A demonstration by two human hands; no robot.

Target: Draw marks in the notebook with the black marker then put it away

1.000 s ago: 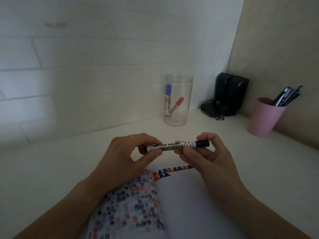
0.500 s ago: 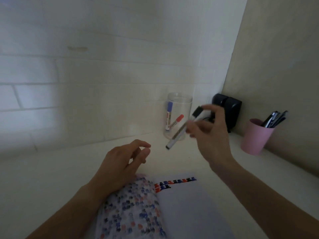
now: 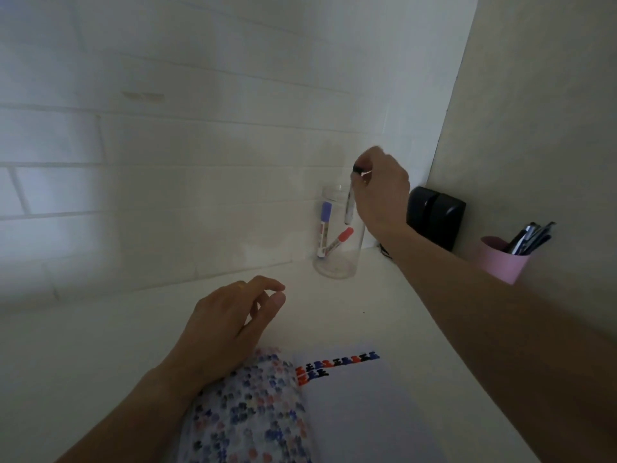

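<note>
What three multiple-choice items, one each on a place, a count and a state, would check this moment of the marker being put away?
1. Where is the black marker?
A. Flat on the notebook
B. Held upright in the mouth of the clear jar
C. In the pink cup

2. How many markers already rest inside the clear jar?
A. Two
B. Four
C. None

3. What is the left hand doing?
A. Gripping the jar
B. Holding a cap
C. Holding nothing, fingers loosely curled

Answers:
1. B: the right hand pinches the marker's black cap end, its lower part inside the jar.
2. A: a blue-capped marker and a red-capped marker lean inside.
3. C: it holds nothing, with its wrist at the notebook.
</note>
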